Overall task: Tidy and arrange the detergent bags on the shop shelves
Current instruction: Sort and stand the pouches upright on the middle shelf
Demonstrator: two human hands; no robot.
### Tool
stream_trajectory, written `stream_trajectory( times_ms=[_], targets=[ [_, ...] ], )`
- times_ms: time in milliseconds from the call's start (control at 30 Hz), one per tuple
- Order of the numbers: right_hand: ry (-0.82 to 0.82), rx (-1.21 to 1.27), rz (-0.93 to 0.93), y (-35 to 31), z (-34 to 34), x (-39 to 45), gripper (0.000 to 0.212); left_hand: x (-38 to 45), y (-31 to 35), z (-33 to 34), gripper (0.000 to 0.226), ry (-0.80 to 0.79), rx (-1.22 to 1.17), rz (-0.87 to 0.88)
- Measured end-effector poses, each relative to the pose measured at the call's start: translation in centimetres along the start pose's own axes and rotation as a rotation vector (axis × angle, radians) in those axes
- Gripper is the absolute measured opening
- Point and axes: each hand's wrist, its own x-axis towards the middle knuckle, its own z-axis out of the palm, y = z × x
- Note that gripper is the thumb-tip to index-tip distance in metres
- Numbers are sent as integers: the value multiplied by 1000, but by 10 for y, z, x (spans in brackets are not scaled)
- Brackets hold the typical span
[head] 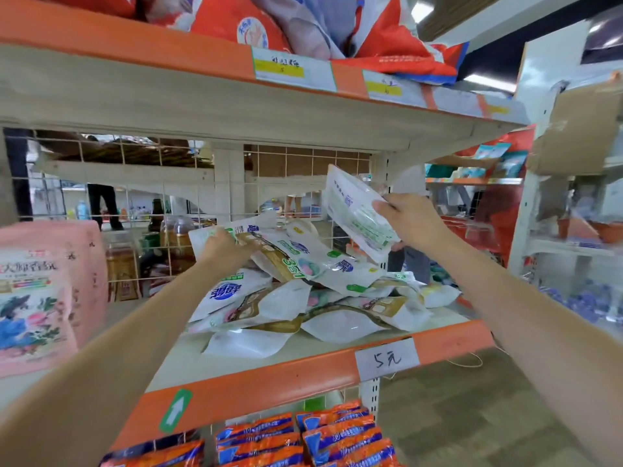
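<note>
A loose heap of white detergent bags (313, 298) with green, blue and gold print lies on the middle shelf (303, 369). My right hand (409, 219) pinches one white bag (357, 214) by its right edge and holds it tilted in the air above the heap, its back side showing. My left hand (224, 246) reaches into the back left of the heap and grips the top of another white bag (205, 237) lying there.
Pink detergent bags (43, 291) stand upright at the shelf's left end. A wire grid (188, 197) backs the shelf. Red and white bags (303, 25) fill the shelf above; orange and blue packs (303, 436) lie below. A price label (387, 358) sits on the orange edge.
</note>
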Motion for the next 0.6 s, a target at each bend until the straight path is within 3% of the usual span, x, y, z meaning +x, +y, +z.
stream_trajectory(
  times_ms=[67,233,333,400,467,533,600],
  targets=[
    [-139,-109,-19,-1,11,-1,36,3,-9,1,64,-97,-154,-77],
    [-711,-343,-135,-18,44,-13,39,1,-5,1,41,-85,-386,-174],
    [-680,-204,-55,-35,65,-9,66,-5,11,1,21,-176,-649,-169],
    [-647,-152,37,-49,80,-1,82,-9,24,3,23,-229,-757,-124],
    [-590,-262,74,-66,94,3,90,-12,35,0,29,-235,-789,-97],
    [-474,-356,95,-77,105,5,75,-9,37,-5,30,-254,-781,-74],
    [-364,-406,53,-78,112,10,39,-7,28,-10,27,-275,-729,-23]
  ],
)
